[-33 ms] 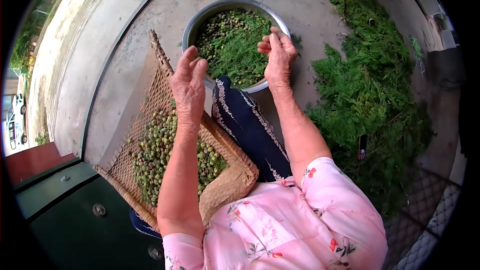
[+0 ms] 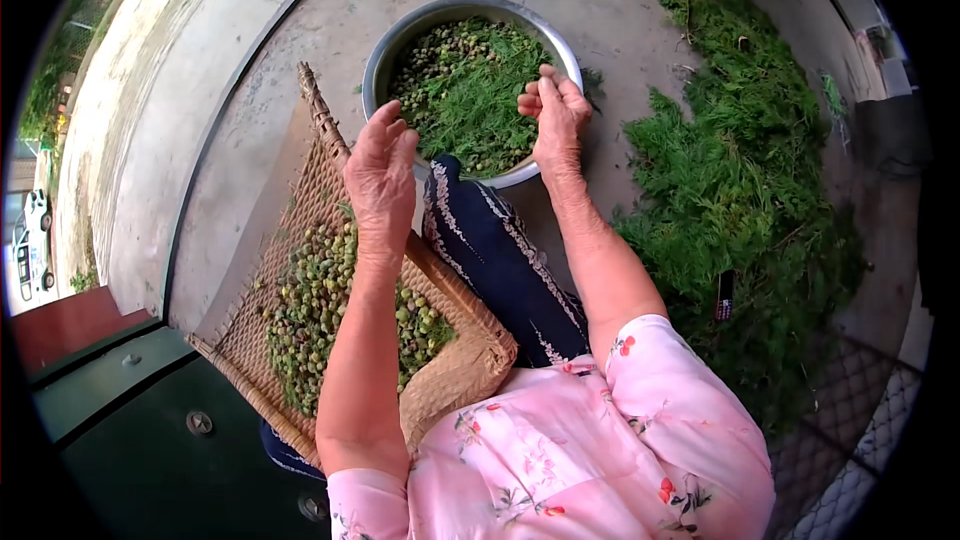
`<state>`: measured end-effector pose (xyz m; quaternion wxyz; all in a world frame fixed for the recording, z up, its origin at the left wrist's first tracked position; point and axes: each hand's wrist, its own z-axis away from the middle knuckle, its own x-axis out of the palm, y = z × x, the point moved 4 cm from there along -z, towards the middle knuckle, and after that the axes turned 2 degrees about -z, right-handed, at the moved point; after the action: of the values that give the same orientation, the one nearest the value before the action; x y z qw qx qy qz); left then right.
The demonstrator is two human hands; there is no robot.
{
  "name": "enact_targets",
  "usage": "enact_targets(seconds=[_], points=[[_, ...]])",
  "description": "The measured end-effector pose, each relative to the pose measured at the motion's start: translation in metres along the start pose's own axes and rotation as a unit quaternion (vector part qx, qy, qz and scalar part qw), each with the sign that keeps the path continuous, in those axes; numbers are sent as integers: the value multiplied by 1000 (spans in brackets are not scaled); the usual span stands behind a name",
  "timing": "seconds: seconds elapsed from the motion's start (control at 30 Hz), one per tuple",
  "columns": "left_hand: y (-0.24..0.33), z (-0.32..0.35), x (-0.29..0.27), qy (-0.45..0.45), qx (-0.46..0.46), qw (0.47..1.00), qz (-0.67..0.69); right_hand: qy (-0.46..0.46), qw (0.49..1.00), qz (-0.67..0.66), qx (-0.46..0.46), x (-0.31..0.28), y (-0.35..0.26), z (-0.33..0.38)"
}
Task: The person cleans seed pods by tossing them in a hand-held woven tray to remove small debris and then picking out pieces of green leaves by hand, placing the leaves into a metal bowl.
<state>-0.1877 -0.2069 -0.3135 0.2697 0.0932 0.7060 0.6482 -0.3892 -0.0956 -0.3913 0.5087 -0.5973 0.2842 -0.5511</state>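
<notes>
My left hand (image 2: 381, 175) hangs over the upper edge of a woven winnowing basket (image 2: 240, 325), by the left rim of a metal basin (image 2: 372, 70). Its fingers are loosely bent, apart from the thumb, with nothing visible in them. Above the basin's right rim is my right hand (image 2: 560, 125), half curled with its fingers spread a little and also seemingly bare. Feathery green sprigs (image 2: 475, 105) and small round green-brown cones (image 2: 440, 45) fill the basin. More of these cones (image 2: 305, 315) lie heaped in the basket, which is tilted across my lap, partly behind my left forearm.
A large pile of green conifer branches (image 2: 730, 170) spreads over the concrete floor at right, with a small dark handheld object (image 2: 725, 293) on it. Dark green metal (image 2: 150, 440) stands at lower left. My patterned dark trouser leg (image 2: 490, 250) reaches the basin. A white car (image 2: 35, 245) is far left.
My left hand has shifted slightly right and down, its fingers a little closer together. My right hand has dropped slightly. Basin and basket stay where they were.
</notes>
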Motion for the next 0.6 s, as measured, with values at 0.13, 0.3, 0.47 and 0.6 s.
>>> enact_targets(seconds=[0.13,0.3,0.47,0.6], points=[[19,13,9,63,208,930,-296,-67,965,204,152,-65,80,-15],[-7,21,-9,71,80,966,-235,-56,935,221,270,-100,154,-18],[-15,23,-5,73,50,986,-145,76,941,301,132,-155,219,-84],[-27,29,-12,76,26,984,-157,113,847,480,197,-106,182,-84]])
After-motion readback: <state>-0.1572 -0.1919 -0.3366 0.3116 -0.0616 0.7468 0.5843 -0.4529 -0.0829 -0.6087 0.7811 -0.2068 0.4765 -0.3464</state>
